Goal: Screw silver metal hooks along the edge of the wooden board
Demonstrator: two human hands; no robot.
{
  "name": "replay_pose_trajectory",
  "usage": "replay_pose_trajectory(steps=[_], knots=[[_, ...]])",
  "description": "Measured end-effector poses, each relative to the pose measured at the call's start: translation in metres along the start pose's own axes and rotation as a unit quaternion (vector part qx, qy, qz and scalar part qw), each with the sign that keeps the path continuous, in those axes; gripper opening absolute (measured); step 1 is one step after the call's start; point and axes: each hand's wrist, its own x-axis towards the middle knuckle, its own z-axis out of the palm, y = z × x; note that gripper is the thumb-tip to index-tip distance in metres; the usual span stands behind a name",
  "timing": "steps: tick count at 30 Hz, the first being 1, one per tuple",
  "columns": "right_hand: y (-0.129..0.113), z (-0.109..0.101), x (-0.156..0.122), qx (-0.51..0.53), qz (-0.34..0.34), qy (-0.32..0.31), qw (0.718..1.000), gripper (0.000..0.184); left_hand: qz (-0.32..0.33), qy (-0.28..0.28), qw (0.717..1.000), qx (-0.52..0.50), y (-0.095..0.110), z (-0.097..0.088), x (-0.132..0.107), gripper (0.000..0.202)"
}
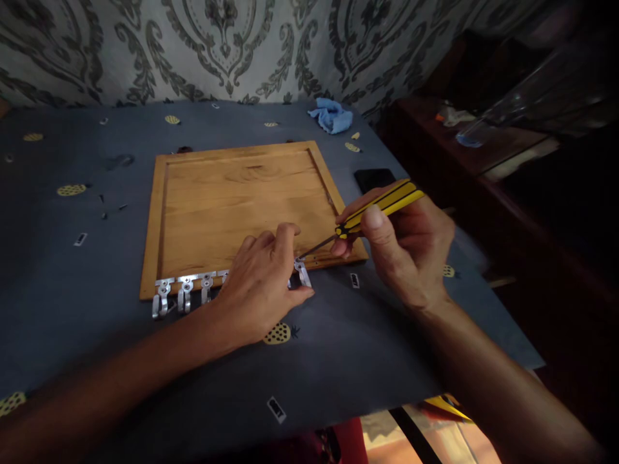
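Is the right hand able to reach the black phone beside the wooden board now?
Probably yes: the phone lies just beyond the right hand, with nothing between them. But that hand is full, gripping the screwdriver, so it should set this down first.

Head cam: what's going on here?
A person is working on a wooden board that lies flat on a blue cloth. The right hand grips a yellow-and-black screwdriver, with its tip at the right end of a metal hook rail along the board's near edge. The left hand holds the rail in place. Loose screws lie left of the board, a phone lies to its right, and a blue rag is at the far side.
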Motion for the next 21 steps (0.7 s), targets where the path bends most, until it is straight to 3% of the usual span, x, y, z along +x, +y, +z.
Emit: replay_pose_trajectory(steps=[6,17,21], knots=[[-0.003,0.004,-0.004,0.025,0.009,0.009,1.0,0.017,-0.008,-0.006,1.0,0.003,0.002,-0.002,0.002,0.067],[-0.009,0.006,-0.002,0.096,0.077,-0.067,0.99,0.018,-0.013,-0.007,1.0,0.003,0.002,-0.003,0.001,0.065],[-0.006,0.014,-0.001,0.094,0.074,-0.054,0.991,0.02,-0.002,0.0,1.0,0.004,0.001,-0.002,0.001,0.065]])
